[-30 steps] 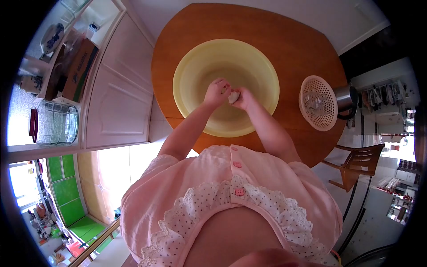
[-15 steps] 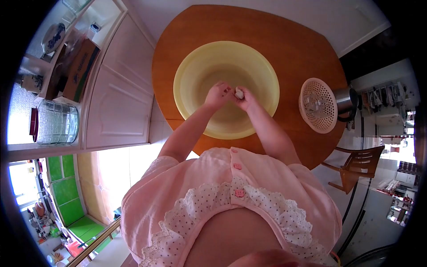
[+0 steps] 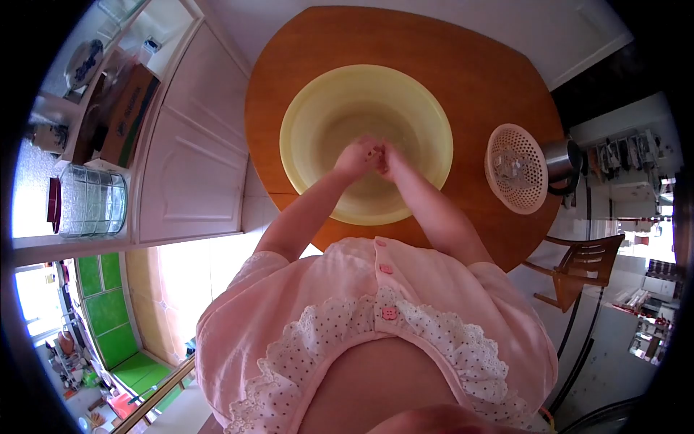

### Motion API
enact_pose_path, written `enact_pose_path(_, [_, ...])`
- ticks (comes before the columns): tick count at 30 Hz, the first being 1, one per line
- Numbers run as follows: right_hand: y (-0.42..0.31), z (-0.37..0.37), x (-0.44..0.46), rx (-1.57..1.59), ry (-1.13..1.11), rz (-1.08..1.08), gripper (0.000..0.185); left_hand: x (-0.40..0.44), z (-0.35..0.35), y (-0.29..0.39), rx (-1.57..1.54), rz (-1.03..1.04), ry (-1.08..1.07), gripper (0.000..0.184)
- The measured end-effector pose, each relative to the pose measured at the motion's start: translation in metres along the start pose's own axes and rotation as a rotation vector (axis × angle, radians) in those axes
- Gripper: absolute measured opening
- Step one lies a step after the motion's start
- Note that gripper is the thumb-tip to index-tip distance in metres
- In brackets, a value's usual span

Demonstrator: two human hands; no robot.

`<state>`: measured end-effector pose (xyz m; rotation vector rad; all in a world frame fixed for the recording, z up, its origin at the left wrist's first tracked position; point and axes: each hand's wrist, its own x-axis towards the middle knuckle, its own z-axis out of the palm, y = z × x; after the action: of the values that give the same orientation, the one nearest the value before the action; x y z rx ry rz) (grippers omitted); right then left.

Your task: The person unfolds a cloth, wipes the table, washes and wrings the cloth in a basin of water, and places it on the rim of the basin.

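Note:
Over a large pale yellow basin [image 3: 303,177], my left hand [image 3: 357,159] and my right hand [image 3: 389,162] are pressed together, both with curled fingers. Whatever lies between them is hidden by the fingers. The inside of the basin looks dull beige, and I cannot tell whether that is liquid or only the bottom. It stands on a brown wooden table [image 3: 477,79], close to my body.
To the right of the basin is a pink perforated basket [image 3: 541,173] with clear, crumpled-looking things in it. A metal kettle [image 3: 560,160] stands beside it. A wooden chair [image 3: 589,260] is at the lower right, and a white cabinet [image 3: 195,145] borders the left side.
My hands have closed together. The small whitish piece that showed in my right hand is now out of sight. The whole view has shifted slightly.

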<state>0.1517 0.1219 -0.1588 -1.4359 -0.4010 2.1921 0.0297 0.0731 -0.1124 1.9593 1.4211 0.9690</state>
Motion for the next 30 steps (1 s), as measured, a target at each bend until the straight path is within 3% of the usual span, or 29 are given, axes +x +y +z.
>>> enact_pose_path(8, [-0.001,0.002,-0.005,-0.177,0.054,-0.104,0.038,-0.002,0.002,-0.002,0.011,-0.067,-0.066,0.019])
enact_pose_path(11, [0.006,-0.008,0.017,-0.195,0.056,-0.280,0.032,-0.006,0.011,-0.002,0.004,-0.157,-0.090,0.024])
enact_pose_path(13, [0.001,0.002,-0.002,-0.013,0.036,-0.288,0.029,-0.007,0.016,0.001,0.010,-0.232,-0.090,0.022])
enact_pose_path(14, [-0.003,0.008,-0.016,0.078,0.026,-0.291,0.028,-0.005,0.017,-0.003,-0.057,-0.232,-0.058,0.023])
enact_pose_path(17, [-0.001,0.006,-0.044,-0.028,-0.196,-0.427,0.025,-0.007,0.008,0.000,-0.226,-0.262,0.044,0.026])
enact_pose_path(19, [-0.002,0.011,-0.084,-0.116,-0.222,-0.464,0.028,-0.013,-0.016,0.032,-0.289,-0.311,0.132,0.027])
enact_pose_path(22, [0.008,0.007,-0.116,-0.231,-0.214,-0.599,0.029,-0.026,-0.018,0.048,-0.310,-0.193,0.188,0.027])
enact_pose_path(25, [0.009,-0.005,-0.143,-0.338,-0.230,-0.624,0.029,-0.042,-0.024,0.067,-0.345,-0.231,0.055,0.023])
enact_pose_path(28, [0.007,-0.019,-0.159,-0.338,-0.252,-0.588,0.027,-0.057,-0.034,0.091,-0.778,-0.374,-0.086,0.021])
enact_pose_path(30, [0.008,-0.021,-0.168,-0.321,-0.275,-0.593,0.025,-0.063,-0.039,0.098,-0.877,-0.406,-0.110,0.019])
